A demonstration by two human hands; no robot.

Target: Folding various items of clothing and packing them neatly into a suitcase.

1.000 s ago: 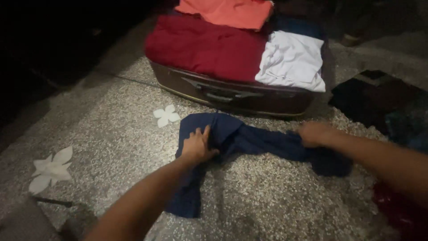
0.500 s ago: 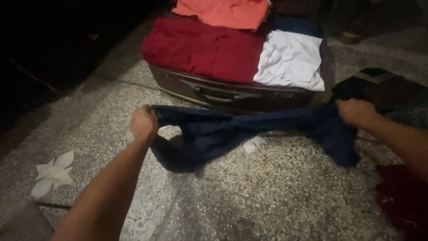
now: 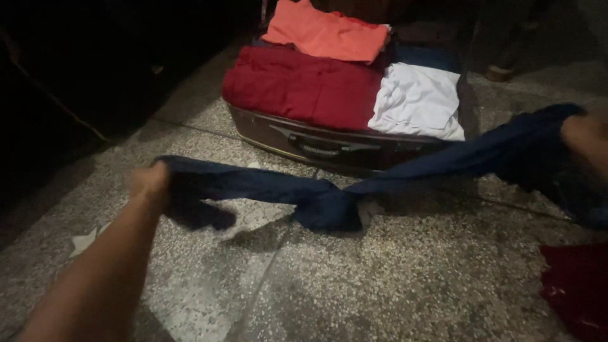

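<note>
On the speckled floor (image 3: 392, 285), before the open suitcase (image 3: 329, 142) of folded clothes, navy garment (image 3: 316, 199) sags mid-air between my fists. Left hand (image 3: 151, 183) clenched on one end, right hand (image 3: 586, 142) on the other. Soft, light, limp; best taken at the ends.

dark navy garment (image 3: 316, 196), stretched taut, twisted mid-span, sagging above floor

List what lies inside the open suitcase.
The suitcase holds folded clothes: a dark red garment, a white garment, an orange garment further back, and a dark blue piece behind the white. Anything beneath these layers is covered.
</note>
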